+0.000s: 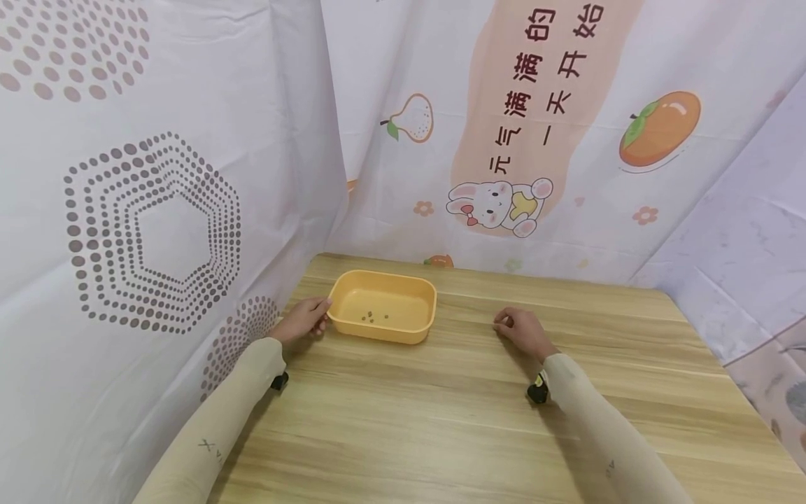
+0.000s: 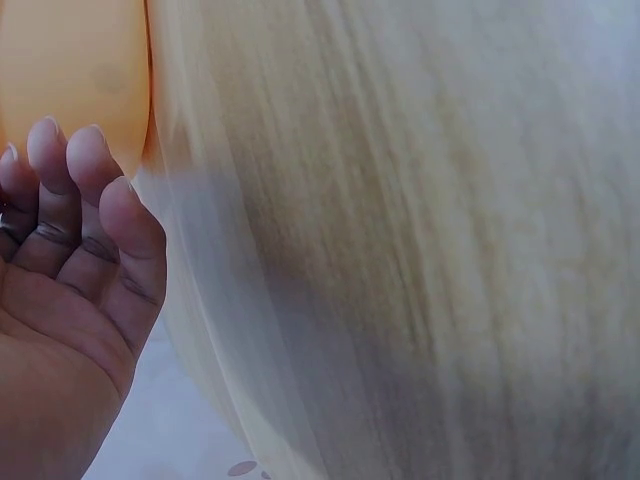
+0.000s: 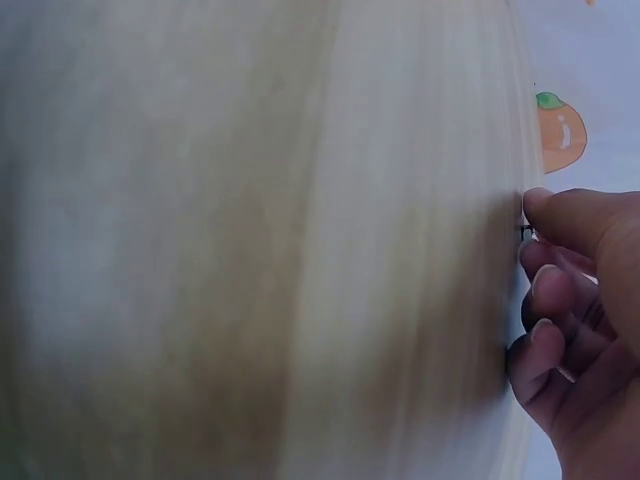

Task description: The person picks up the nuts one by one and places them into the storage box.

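Observation:
A yellow-orange plastic basin (image 1: 381,333) stands on the table at the left of the head view, with several small dark nut-like pieces (image 1: 370,314) on its bottom. My left hand (image 1: 304,319) grips the basin's left end at the rim. In the left wrist view its curled fingers (image 2: 88,155) lie against the basin wall, the thumb hidden. Well to the right of the basin, my right hand (image 1: 524,332) is low over the table. Between its thumb and forefinger it pinches a tiny dark piece (image 3: 527,231), too small to identify; the other fingers are curled.
The wood-grain table (image 1: 403,413) meets a printed curtain (image 1: 415,210) along its back edge. Another white curtain (image 1: 176,245) hangs close on the left, beside my left arm. Dark wrist devices (image 1: 538,389) sit at both cuffs.

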Demonstrator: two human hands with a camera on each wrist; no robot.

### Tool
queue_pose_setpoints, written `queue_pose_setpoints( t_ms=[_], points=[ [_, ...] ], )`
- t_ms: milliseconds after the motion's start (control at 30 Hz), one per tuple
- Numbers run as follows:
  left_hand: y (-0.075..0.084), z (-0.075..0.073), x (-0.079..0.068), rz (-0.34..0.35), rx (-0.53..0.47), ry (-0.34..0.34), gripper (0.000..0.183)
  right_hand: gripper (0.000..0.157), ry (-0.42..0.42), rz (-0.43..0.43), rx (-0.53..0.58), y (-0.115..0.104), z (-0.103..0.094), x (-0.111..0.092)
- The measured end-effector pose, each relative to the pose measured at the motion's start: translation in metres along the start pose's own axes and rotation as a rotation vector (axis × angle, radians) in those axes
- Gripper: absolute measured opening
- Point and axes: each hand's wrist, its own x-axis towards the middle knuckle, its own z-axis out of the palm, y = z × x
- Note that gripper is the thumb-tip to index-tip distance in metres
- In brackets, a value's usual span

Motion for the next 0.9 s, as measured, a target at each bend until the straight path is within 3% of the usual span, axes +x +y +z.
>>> queue_pose_setpoints(
  t_ms=[467, 900],
  points=[
    [0.001, -0.002, 0.000, 0.017, 0.003, -0.010, 0.041, 0.026, -0.027, 0.109, 0.073, 0.007, -0.012, -0.008],
    [0.000, 0.000, 0.000, 0.004, -0.002, 0.000, 0.040, 0.019, -0.046, 0.106, 0.083, 0.013, -0.016, -0.011]
  ],
)
